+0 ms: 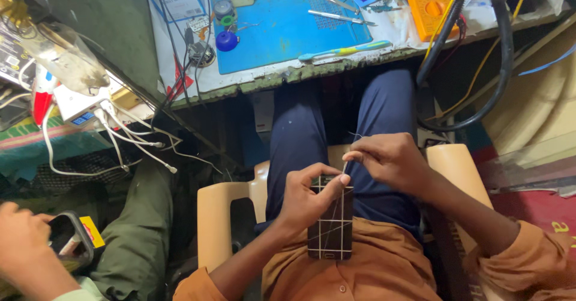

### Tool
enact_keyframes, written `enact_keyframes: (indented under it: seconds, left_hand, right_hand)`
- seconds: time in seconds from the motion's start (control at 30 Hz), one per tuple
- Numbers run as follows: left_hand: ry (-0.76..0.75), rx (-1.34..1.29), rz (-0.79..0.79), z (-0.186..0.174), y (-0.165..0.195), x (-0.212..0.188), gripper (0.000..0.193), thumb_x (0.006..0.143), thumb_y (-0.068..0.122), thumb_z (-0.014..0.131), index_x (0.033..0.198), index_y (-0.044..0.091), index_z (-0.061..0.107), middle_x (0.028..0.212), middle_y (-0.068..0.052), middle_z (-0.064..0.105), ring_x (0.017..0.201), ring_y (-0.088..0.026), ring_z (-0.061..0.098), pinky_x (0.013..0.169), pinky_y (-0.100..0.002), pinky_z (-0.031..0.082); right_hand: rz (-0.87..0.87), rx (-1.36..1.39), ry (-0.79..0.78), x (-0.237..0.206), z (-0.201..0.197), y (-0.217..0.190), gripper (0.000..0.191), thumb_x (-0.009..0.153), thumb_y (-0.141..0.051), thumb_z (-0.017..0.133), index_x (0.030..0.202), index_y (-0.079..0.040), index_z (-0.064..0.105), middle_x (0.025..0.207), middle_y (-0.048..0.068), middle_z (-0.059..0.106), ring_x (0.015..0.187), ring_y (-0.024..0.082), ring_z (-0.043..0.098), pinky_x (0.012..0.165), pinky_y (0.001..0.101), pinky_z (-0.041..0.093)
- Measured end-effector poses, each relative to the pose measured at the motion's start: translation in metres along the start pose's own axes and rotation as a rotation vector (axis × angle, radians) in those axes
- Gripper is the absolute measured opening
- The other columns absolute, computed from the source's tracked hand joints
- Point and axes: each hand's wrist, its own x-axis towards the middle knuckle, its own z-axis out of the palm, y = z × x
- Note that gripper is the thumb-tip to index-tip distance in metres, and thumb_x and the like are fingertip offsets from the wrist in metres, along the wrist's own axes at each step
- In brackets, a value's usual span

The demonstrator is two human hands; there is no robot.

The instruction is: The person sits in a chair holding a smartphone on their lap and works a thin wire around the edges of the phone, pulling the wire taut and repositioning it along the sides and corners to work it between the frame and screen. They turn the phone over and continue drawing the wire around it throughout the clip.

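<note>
Phone (329,229), dark and crossed by pale lines, lies on the person's lap at the six o'clock side of the view. The left hand (306,199) clasps its top edge; at two o'clock from it, the right hand (390,160) pinches what seems a thin wire (345,166).

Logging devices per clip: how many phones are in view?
2. One dark phone lies in the person's lap, held by the left hand, with the right hand at its top edge. Another phone is in a co-worker's hand at lower left. Desk clutter may hide more.
</note>
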Motion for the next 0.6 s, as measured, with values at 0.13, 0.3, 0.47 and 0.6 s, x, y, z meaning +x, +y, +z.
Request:
enact_keyframes:
  seconds: [0.13, 0.3, 0.47, 0.6]
  left_hand:
    - [0.040, -0.021, -0.034, -0.003, -0.009, 0.004, 0.019, 0.091, 0.019, 0.078, 0.094, 0.000, 0.079, 0.074, -0.001, 0.075, 0.066, -0.005, 0.070, 0.057, -0.020, 0.053]
    - [0.050, -0.065, -0.064, -0.001, -0.014, 0.005, 0.020, 0.090, 0.020, 0.080, 0.094, 0.000, 0.080, 0.075, -0.001, 0.075, 0.066, -0.004, 0.069, 0.058, -0.019, 0.053]
    - [0.034, -0.105, -0.126, 0.001, -0.017, 0.005, 0.021, 0.089, 0.020, 0.081, 0.095, 0.000, 0.080, 0.072, -0.002, 0.074, 0.063, -0.004, 0.065, 0.055, -0.019, 0.049]
    - [0.026, -0.071, -0.075, 0.000, -0.018, 0.004, 0.022, 0.089, 0.021, 0.080, 0.094, -0.001, 0.080, 0.074, -0.001, 0.075, 0.064, -0.003, 0.068, 0.055, -0.019, 0.052]
  right_hand:
    - [-0.060, -0.332, 0.154, 0.031, -0.023, 0.025, 0.015, 0.091, -0.022, 0.079, 0.098, -0.008, 0.076, 0.099, 0.010, 0.075, 0.084, 0.029, 0.072, 0.070, 0.0399, 0.057]
    - [0.211, -0.829, 0.182, 0.078, -0.073, 0.090, 0.021, 0.105, -0.026, 0.068, 0.108, -0.005, 0.074, 0.096, 0.017, 0.072, 0.085, 0.039, 0.070, 0.070, 0.0512, 0.054]
    - [0.304, -0.948, 0.162, 0.091, -0.063, 0.114, 0.026, 0.107, -0.029, 0.065, 0.104, -0.005, 0.074, 0.086, 0.021, 0.072, 0.082, 0.043, 0.070, 0.071, 0.0571, 0.053]
    - [0.373, -1.008, 0.213, 0.105, -0.058, 0.110, 0.036, 0.102, -0.039, 0.069, 0.095, -0.004, 0.075, 0.080, 0.023, 0.071, 0.079, 0.044, 0.070, 0.071, 0.0573, 0.053]
